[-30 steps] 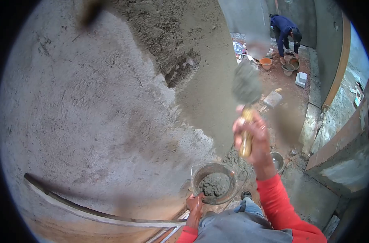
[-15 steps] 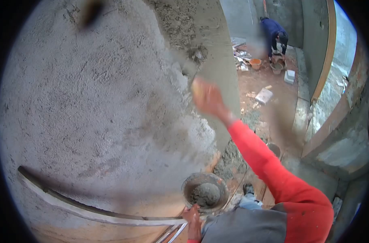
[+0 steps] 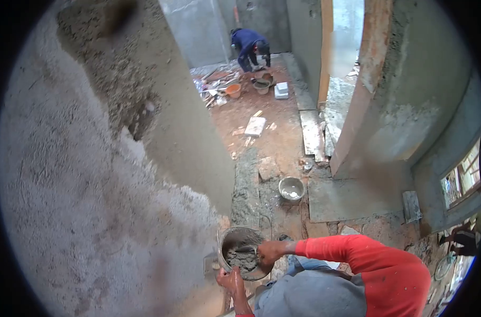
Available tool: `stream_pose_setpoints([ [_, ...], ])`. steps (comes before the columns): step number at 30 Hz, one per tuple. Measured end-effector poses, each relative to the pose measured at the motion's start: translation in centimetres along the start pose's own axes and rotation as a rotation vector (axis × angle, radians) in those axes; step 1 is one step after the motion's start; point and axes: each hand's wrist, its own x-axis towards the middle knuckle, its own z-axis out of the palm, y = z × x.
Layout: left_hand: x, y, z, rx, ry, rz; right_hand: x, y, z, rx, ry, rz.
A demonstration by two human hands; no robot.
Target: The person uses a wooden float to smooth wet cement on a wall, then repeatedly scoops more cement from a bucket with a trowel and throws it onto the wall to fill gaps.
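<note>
A bucket (image 3: 222, 239) of wet grey mortar (image 3: 242, 260) stands low beside the wall. My left hand (image 3: 232, 281) grips its near rim at the left. My right hand (image 3: 270, 252) reaches over the bucket's right side, fingers closed round the handle of a trowel (image 3: 247, 248). The trowel's blade lies in the mortar, partly hidden. To the left rises the rough wall (image 3: 92, 211), with a smooth band of fresh plaster (image 3: 193, 142) along its right edge.
A second bucket (image 3: 292, 188) with pale liquid stands on the floor ahead. Farther back, a person (image 3: 248, 45) in dark blue bends over a mortar bucket (image 3: 261, 86) near an orange bucket (image 3: 233, 91). White blocks (image 3: 255, 127) and rubble lie about. A doorway (image 3: 346, 68) opens at the right.
My right hand has come down from the plastered wall to the mortar bucket. My view has swung right, and the long curved-looking strip at lower left is out of sight. My left hand stays at the bucket.
</note>
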Motion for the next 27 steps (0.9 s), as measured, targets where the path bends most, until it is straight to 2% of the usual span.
stream_pose_setpoints([
  [2, 0.6, 2.0, 1.6, 0.01, -0.061, 0.076, -2.2, 1.7, -3.5, 0.394, 0.023, 0.032],
  [3, 0.5, 2.9, 2.3, 0.03, -0.078, 0.113, -3.6, 2.4, -4.6, 0.311, 0.295, -0.064],
  [4, 0.4, 3.4, 2.9, 0.053, -0.092, 0.15, -4.3, 2.8, -5.0, 0.384, 0.206, 0.069],
  [6, 0.7, -0.7, 5.8, 0.051, -0.012, 0.31, -5.1, 3.1, -4.4, 0.54, 0.025, 0.332],
  [7, 1.6, -1.9, 6.9, 0.047, 0.044, 0.398, -4.5, 3.4, -3.6, 0.726, -0.082, 0.464],
  [10, -0.2, 6.7, 5.9, -0.204, -0.174, 0.095, -5.6, 4.3, -4.1, 1.357, -0.255, 0.271],
  [15, 1.8, 4.8, 7.4, -0.304, 0.011, -0.109, -7.1, 0.5, -8.2, 1.681, -0.251, 0.127],
  [17, 1.9, 3.8, 7.0, -0.367, 0.047, -0.21, -7.7, -3.2, -12.4, 1.729, -0.178, -0.016],
  [19, 2.8, 1.0, 6.7, -0.366, 0.055, -0.272, -7.5, -6.2, -17.2, 1.751, -0.056, -0.198],
  [20, 2.3, 1.8, 5.8, -0.369, 0.071, -0.278, -7.3, -7.6, -19.6, 1.745, 0.019, -0.308],
  [22, 0.2, 4.4, 3.5, -0.372, 0.096, -0.289, -8.2, -11.3, -25.5, 1.617, 0.298, -0.488],
  [23, 0.8, 1.1, 3.0, -0.416, 0.115, -0.215, -8.4, -13.0, -28.3, 1.603, 0.461, -0.588],
  [24, 0.0, 1.2, 1.7, -0.429, 0.132, -0.252, -8.6, -14.5, -31.0, 1.582, 0.624, -0.686],
  [27, -2.8, 0.9, -2.2, -0.368, 0.225, -0.37, -9.6, -18.1, -39.5, 1.235, 1.27, -0.859],
])
